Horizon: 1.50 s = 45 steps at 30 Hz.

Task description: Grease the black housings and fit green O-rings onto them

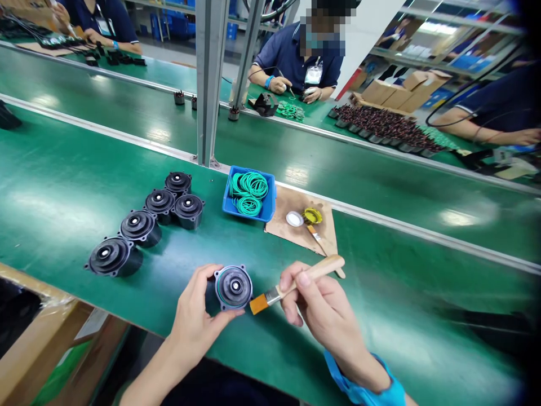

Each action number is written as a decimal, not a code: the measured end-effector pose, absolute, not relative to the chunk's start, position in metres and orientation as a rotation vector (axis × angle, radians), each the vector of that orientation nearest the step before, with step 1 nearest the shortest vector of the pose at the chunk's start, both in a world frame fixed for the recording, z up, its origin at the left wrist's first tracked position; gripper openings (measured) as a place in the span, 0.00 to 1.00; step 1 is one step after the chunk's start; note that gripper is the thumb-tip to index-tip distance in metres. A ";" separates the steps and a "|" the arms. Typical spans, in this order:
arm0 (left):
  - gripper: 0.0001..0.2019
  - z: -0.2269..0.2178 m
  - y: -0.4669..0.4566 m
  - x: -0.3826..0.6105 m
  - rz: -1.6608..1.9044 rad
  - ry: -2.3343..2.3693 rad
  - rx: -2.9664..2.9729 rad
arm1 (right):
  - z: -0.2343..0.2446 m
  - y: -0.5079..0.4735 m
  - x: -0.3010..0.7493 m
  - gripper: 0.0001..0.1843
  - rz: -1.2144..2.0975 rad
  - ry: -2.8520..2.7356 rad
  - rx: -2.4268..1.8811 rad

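My left hand (195, 316) grips a round black plastic housing (233, 287) with a green ring seated around its rim, its face turned up toward me. My right hand (319, 307) pinches a small wooden-handled brush (296, 285). The brush's orange bristles sit just right of the housing's edge. Both hands hover over the near edge of the green bench (380, 316).
Several more black housings (139, 227) lie in a cluster to the left. A blue tray (269, 210) of green rings stands behind, beside a cardboard sheet (287, 228) with a white lid and a yellow pot (312, 215). A metal post (209, 79) rises beyond. Other people work across the belt.
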<state>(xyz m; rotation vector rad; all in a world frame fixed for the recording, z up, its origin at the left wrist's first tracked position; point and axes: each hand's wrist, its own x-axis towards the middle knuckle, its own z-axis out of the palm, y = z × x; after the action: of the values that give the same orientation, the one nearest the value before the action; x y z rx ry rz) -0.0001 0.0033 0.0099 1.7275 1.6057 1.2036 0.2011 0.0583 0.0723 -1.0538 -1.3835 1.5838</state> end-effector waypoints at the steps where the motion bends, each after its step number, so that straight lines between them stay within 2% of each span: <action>1: 0.28 0.010 0.003 0.000 1.203 1.602 1.725 | 0.072 0.058 0.200 0.29 1.582 -1.390 -1.061; 13: 0.29 0.008 0.003 -0.001 1.201 1.572 1.699 | 0.066 0.064 0.196 0.33 1.301 -1.612 -1.039; 21: 0.29 0.008 0.003 -0.004 1.239 1.512 1.720 | 0.074 0.072 0.197 0.29 1.034 -1.815 -0.918; 26: 0.30 0.006 0.002 -0.007 1.236 1.461 1.753 | 0.084 0.074 0.193 0.30 0.934 -1.903 -0.841; 35: 0.22 0.006 0.001 -0.007 1.351 1.382 1.922 | 0.090 0.066 0.197 0.25 0.974 -1.893 -0.757; 40: 0.16 0.010 0.000 -0.002 1.477 1.372 2.129 | 0.092 0.058 0.204 0.16 0.866 -1.752 -0.893; 45: 0.18 0.009 -0.002 -0.002 1.499 1.382 2.232 | 0.095 0.056 0.198 0.19 0.729 -1.774 -0.926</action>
<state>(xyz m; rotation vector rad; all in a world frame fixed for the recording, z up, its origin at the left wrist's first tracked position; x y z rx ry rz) -0.0016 -0.0018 0.0087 2.2319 1.3823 1.4985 0.1979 0.0564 0.0955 -0.9264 -1.7739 0.7290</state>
